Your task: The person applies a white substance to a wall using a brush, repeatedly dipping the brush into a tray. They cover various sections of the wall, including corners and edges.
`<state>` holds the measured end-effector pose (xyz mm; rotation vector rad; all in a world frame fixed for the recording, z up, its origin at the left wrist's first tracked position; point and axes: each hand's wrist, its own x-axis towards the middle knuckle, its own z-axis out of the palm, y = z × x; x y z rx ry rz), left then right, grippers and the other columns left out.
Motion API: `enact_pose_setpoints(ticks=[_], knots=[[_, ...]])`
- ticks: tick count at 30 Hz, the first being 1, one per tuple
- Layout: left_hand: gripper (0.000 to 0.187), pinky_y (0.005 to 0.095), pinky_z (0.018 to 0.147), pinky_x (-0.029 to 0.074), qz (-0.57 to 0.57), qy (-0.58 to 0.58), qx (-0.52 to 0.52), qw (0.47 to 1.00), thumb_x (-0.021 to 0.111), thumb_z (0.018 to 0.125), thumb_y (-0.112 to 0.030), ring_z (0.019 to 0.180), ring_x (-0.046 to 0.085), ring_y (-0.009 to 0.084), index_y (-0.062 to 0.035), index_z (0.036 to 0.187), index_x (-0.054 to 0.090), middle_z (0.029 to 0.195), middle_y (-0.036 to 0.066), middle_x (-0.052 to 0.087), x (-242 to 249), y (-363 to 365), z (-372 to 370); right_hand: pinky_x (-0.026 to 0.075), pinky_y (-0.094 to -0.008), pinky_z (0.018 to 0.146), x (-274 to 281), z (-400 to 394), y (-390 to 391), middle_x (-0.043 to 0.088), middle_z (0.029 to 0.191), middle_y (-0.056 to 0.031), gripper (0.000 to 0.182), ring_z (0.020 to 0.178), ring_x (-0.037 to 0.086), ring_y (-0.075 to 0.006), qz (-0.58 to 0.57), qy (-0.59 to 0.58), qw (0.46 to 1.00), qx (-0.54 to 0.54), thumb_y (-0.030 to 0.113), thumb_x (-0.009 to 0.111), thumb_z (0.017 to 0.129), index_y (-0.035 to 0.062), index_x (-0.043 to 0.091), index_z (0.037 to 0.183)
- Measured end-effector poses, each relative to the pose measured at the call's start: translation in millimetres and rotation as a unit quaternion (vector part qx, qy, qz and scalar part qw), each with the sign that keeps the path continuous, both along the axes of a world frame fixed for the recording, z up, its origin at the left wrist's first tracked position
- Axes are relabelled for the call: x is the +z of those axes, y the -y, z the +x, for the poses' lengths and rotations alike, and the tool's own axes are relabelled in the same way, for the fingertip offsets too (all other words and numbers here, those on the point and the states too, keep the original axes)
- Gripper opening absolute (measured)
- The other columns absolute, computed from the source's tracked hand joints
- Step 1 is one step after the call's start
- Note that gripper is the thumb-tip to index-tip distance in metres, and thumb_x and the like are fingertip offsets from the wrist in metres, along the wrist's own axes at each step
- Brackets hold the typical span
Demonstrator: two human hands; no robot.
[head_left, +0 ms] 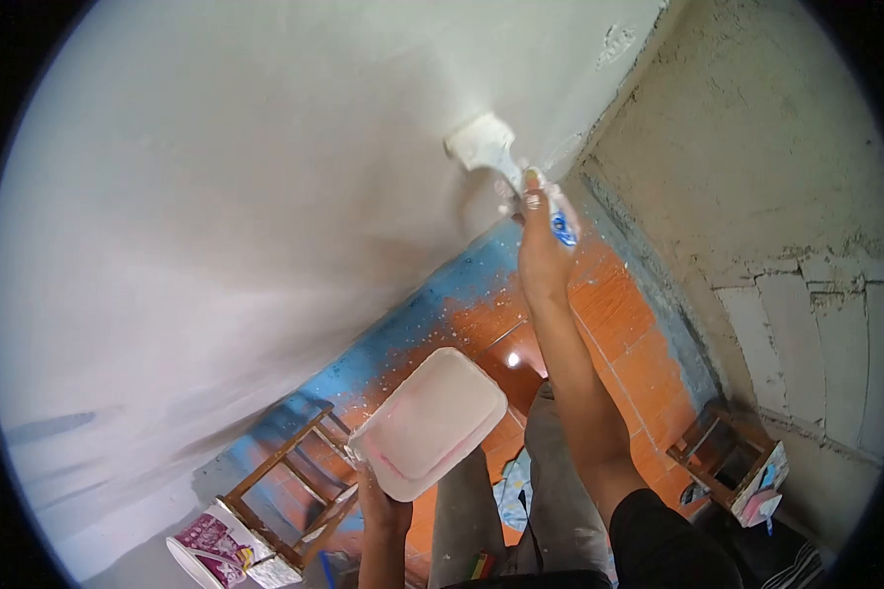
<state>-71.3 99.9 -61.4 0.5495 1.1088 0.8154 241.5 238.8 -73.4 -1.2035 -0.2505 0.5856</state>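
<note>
My right hand [540,214] is closed around the handle of a wide paintbrush [483,144], reached out ahead of me. White paint coats the bristles, which lie at the wall [265,147], and a blue patch shows at the handle's end. White specks dot the fingers. Lower down, my left hand [380,499] grips a shallow white plastic tub [450,395] by its near left corner. Pale paint lines the tub, with pinkish streaks along its lower side; the fingers beneath it are hidden.
A wooden stepladder [290,456] stands at the lower left beside a purple-and-white bucket [206,545]. Another wooden stand [727,454] is at the right, near a rough unpainted wall [756,147]. The orange tiled floor [624,319] has blue, paint-spattered edges.
</note>
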Motion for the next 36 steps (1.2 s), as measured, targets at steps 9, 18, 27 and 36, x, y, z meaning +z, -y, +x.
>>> enact_pose_setpoints(ticks=[9,18,27,36], knots=[[0.059,0.0445,0.107,0.04,0.015,0.017,0.089,0.996,0.047,0.099,-0.043,0.13,0.045,0.0274,-0.0051,0.142,0.036,0.141,0.012,0.045,11,15,28,0.052,-0.0278,0.078,-110,-11,-11,0.066,0.097,-0.0077,0.038,0.086,0.063,-0.0143,-0.029,-0.03,0.999,-0.017,0.03,0.059,0.097,-0.0023,0.06,0.118],[0.057,0.0443,0.107,0.04,0.007,-0.009,0.068,0.998,0.043,0.101,-0.043,0.129,0.046,0.0282,-0.0054,0.142,0.036,0.14,0.011,0.046,11,5,-17,0.048,-0.0268,0.075,-129,-15,-13,0.063,0.093,-0.0088,0.032,0.086,0.06,-0.0121,-0.144,0.005,0.989,-0.023,0.026,0.057,0.097,-0.0037,0.064,0.108],[0.057,0.0453,0.106,0.04,-0.013,-0.008,0.039,0.999,0.041,0.101,-0.045,0.128,0.047,0.0288,-0.0063,0.143,0.035,0.139,0.012,0.046,12,-18,-60,0.05,-0.0275,0.078,42,-45,-6,0.066,0.102,-0.0083,0.033,0.089,0.064,-0.014,0.16,0.023,0.985,-0.055,0.021,0.055,0.099,-0.006,0.06,0.116],[0.058,0.046,0.106,0.04,0.033,-0.021,-0.01,0.999,0.04,0.101,-0.045,0.128,0.047,0.03,-0.0053,0.143,0.034,0.139,0.014,0.046,3,-35,-69,0.052,-0.0263,0.073,-180,-67,-12,0.067,0.102,-0.0078,0.032,0.087,0.066,-0.0146,-0.054,-0.093,0.992,-0.058,0.025,0.057,0.099,-0.0013,0.061,0.116]])
